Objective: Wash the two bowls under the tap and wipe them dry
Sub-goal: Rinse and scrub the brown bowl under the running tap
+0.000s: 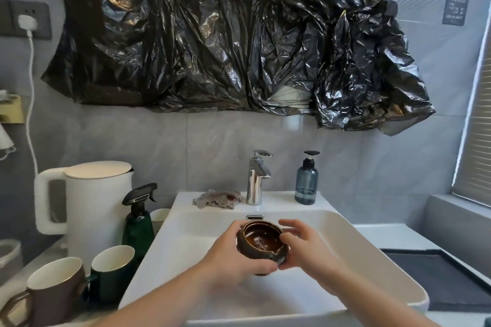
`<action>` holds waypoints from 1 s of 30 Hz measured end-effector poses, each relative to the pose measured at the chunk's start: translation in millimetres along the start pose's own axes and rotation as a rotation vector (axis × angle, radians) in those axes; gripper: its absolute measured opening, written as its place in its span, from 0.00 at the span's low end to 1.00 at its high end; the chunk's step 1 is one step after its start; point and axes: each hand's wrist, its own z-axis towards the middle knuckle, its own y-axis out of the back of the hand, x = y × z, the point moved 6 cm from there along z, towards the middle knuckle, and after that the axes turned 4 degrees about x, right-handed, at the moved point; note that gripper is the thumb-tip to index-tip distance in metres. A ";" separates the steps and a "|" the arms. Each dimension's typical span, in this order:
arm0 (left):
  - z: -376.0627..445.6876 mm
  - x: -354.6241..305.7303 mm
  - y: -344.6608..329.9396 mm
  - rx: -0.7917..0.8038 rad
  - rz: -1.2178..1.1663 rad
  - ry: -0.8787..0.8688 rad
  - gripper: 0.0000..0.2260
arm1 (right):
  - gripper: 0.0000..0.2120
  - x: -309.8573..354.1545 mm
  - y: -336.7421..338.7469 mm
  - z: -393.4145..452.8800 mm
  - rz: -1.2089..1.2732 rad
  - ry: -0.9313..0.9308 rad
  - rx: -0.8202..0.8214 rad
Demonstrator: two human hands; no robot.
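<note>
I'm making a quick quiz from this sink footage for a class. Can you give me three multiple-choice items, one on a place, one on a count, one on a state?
1. Where does the grey cloth lie?
A. On the sink ledge left of the tap
B. Inside the kettle
C. On the dark mat

2. How many mugs stand left of the sink?
A. One
B. Two
C. Five

3. Is water running from the tap?
A. Yes, a full stream
B. No stream visible
C. It sprays sideways

Answers: 1 A, the cloth sits beside the tap base. 2 B, a brown mug and a green mug. 3 B, nothing falls onto the brown bowl held by both hands.
</note>
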 end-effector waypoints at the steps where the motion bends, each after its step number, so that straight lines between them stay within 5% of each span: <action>1: 0.6 0.3 1.7 -0.014 0.003 0.001 0.42 | 0.14 -0.5 -0.9 0.4 0.017 -0.005 0.001; 7: 18.0 -11.5 9.9 -0.071 -0.034 0.034 0.42 | 0.08 9.9 -0.4 6.3 0.137 -0.021 -0.002; 22: 92.1 21.8 12.3 -0.128 -0.112 0.122 0.42 | 0.15 -2.6 15.0 83.9 -0.050 -0.187 0.126; 28: 99.5 25.6 5.7 -0.171 -0.140 0.062 0.44 | 0.10 59.9 38.0 105.6 -0.023 0.232 -0.317; 30: 102.8 27.2 3.6 -0.176 -0.142 0.050 0.45 | 0.11 88.6 40.0 111.4 0.001 0.349 -0.347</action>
